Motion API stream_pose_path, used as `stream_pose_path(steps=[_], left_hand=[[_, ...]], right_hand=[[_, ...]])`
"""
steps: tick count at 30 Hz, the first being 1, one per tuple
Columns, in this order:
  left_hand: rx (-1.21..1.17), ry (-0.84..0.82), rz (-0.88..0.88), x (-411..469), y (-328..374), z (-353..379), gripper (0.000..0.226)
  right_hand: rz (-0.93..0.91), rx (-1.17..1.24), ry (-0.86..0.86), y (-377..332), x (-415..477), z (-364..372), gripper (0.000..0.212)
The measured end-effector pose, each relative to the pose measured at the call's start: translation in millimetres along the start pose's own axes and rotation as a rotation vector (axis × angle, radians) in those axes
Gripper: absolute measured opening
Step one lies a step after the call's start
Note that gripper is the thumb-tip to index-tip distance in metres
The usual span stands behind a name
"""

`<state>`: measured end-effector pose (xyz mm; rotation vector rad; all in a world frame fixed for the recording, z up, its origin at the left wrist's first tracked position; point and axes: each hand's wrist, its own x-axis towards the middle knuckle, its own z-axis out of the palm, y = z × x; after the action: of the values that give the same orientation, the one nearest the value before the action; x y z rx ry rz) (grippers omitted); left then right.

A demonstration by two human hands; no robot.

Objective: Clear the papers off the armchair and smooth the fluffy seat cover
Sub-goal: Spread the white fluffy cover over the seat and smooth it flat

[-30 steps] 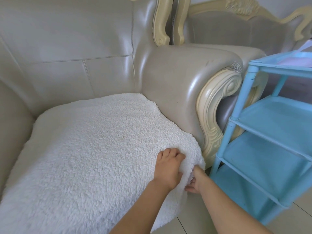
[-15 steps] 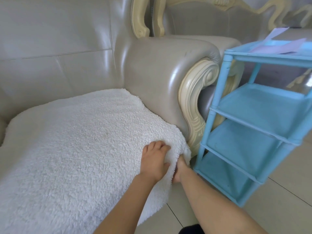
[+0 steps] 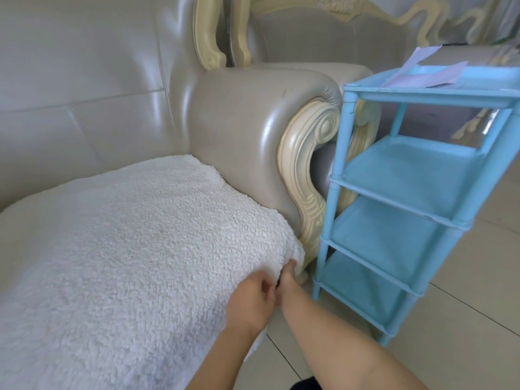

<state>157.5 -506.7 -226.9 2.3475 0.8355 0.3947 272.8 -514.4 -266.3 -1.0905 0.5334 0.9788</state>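
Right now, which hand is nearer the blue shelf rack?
Right. The right hand holds the front corner of the seat cover, nearest the blue shelf rack; the left hand rests beside it on the cover, farther from the rack.

fluffy seat cover on armchair, papers atop blue shelf

The armchair is glossy, smooth leather, its seat cover nubbly white fleece, the shelf rack matt blue plastic.
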Motion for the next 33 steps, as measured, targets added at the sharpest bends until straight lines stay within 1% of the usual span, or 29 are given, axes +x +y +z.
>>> stream_pose_path(steps=[2,4,5,7,9,10,12,13,15,18,21,23,24,26,27,28,31,33], left_hand=[[0.037,-0.148,-0.108,-2,-10,12,0.011],[-0.012,-0.285,-0.189,-3,-17,21,0.014],[-0.090,-0.323,-0.255,-3,-20,25,0.015],[-0.388,-0.354,-0.520,-5,-18,24,0.002],[-0.720,-0.323,-0.786,-5,-17,24,0.018],[-0.871,-0.278,-0.870,-3,-17,23,0.019],[-1.115,-0.175,-0.984,0,-20,25,0.014],[-1.192,-0.138,-1.025,2,-21,25,0.010],[-1.268,-0.107,-1.082,5,-22,25,0.007],[-1.335,-0.120,-1.128,5,-22,22,0.011],[-1.390,-0.114,-1.162,6,-23,19,0.010],[-1.408,-0.112,-1.174,6,-22,16,0.015],[-1.426,-0.105,-1.179,6,-22,15,0.017],[-1.464,-0.096,-1.179,5,-22,14,0.017],[-1.489,-0.085,-1.182,3,-22,13,0.017],[-1.514,-0.067,-1.195,1,-22,13,0.017],[-1.572,-0.014,-1.240,-3,-25,12,0.019],[-1.579,0.000,-1.239,-4,-29,11,0.018]], right_hand=[[0.026,0.037,0.006,0,4,4,0.088],[0.095,0.033,-0.030,1,8,4,0.092],[0.129,0.033,-0.039,1,8,3,0.093],[0.152,0.064,-0.053,2,10,3,0.094],[0.165,0.095,-0.061,4,16,5,0.095],[0.162,0.103,-0.060,5,18,6,0.095],[0.160,0.110,-0.087,4,23,8,0.093],[0.154,0.105,-0.105,4,23,9,0.091],[0.132,0.107,-0.135,2,26,10,0.084],[0.111,0.102,-0.172,4,30,10,0.076],[-0.090,0.052,-0.139,12,26,12,0.061],[-0.143,0.038,-0.127,13,29,11,0.058],[-0.115,0.030,-0.131,12,30,11,0.059],[0.045,0.066,-0.182,7,31,9,0.067],[0.124,0.104,-0.183,3,31,9,0.072],[0.150,0.110,-0.137,3,31,7,0.075],[0.144,0.044,-0.122,8,38,6,0.072],[0.058,-0.089,-0.100,6,38,5,0.059]])
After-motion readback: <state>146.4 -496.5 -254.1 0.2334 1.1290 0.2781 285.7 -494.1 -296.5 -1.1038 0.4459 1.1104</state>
